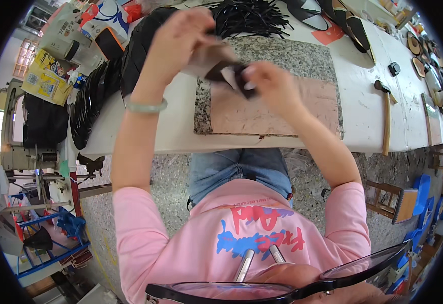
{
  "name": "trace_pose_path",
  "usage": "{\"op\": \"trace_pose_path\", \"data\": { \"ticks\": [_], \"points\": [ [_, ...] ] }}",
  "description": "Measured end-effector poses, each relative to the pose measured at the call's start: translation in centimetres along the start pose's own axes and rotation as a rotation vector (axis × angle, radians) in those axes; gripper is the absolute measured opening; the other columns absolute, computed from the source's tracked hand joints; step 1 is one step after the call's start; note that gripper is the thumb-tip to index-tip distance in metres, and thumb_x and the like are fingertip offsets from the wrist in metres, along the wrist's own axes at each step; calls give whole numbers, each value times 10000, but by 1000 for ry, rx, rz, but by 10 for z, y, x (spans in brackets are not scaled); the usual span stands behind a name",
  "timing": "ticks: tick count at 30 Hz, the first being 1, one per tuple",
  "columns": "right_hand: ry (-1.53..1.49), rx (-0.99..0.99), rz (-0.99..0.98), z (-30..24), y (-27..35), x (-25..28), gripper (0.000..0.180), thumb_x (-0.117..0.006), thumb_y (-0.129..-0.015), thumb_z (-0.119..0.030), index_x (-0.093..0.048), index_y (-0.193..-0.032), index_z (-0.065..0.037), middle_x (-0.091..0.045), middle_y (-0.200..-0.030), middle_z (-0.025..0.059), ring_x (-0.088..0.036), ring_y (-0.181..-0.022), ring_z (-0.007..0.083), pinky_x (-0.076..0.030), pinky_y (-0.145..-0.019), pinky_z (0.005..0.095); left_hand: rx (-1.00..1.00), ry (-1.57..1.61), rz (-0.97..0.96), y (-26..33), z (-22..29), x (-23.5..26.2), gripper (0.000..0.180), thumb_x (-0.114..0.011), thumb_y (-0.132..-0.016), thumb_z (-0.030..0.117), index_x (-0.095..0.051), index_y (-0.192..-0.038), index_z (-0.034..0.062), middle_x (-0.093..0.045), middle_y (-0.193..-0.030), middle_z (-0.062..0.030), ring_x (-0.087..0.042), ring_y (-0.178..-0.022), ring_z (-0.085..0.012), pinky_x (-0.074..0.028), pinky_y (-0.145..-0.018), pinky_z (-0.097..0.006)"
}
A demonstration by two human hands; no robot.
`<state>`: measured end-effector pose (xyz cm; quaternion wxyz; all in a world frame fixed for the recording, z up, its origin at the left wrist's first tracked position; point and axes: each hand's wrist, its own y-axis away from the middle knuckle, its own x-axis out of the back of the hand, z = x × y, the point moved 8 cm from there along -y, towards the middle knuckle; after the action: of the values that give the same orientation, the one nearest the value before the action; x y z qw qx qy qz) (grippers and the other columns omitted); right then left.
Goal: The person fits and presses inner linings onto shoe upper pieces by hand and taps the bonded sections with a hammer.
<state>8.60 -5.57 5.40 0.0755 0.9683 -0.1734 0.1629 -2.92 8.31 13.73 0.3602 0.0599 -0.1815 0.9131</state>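
Above the work board, both hands are raised around a black-and-brown shoe upper (214,61), smeared by motion. My left hand (181,43) is closed at its left end, the fingers curled and blurred. My right hand (272,83) pinches its dark right end, where a pale lining shows. Exactly how the fingers grip is too blurred to tell. Below them, a worn pinkish sheet (282,109) lies on the speckled stone slab (287,53). Just beyond the slab is a heap of thin black straps (249,17).
Glossy black pieces (92,101) are stacked at the table's left, near an orange-edged phone (109,44). On the right lie a hammer (387,119), a small black block (394,68) and black shoe uppers (358,38). A wooden stool (403,205) stands at right beneath the table's level.
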Motion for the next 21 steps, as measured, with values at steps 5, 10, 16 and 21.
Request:
{"op": "trace_pose_path", "data": {
  "ticks": [5,10,16,21],
  "points": [
    [-855,-207,99,91,14,24,301,-628,-923,-200,-586,-1162,-22,-639,-1016,81,-604,-936,173,-481,-816,348,-369,-333,192,49,18,-29,192,-648,-893,202,-619,-1024,65,-637,-899,-73,-579,-862,-230,-454,-805,-339],
    [393,139,310,62,27,79,438,-705,-839,-160,-561,-1222,-5,-613,-1153,134,-579,-1081,271,-478,-888,380,-534,-610,-100,78,-30,-97,268,-745,-765,284,-659,-834,40,-618,-966,-86,-531,-950,-298,-440,-854,-378],
    [820,851,-42,-33,40,14,506,-750,-685,-167,-606,-1154,-41,-586,-1189,96,-535,-1111,275,-441,-907,381,-392,-850,-224,78,1,-106,353,-771,-722,332,-627,-794,17,-627,-921,-96,-559,-947,-305,-472,-844,-370],
    [1374,598,-307,-2,20,-11,331,-732,-673,-157,-669,-985,-66,-667,-1038,62,-592,-1048,210,-453,-866,342,-136,-984,-492,80,-44,-106,255,-687,-726,305,-655,-809,67,-648,-830,-109,-649,-768,-320,-523,-670,-430]
  ]
}}
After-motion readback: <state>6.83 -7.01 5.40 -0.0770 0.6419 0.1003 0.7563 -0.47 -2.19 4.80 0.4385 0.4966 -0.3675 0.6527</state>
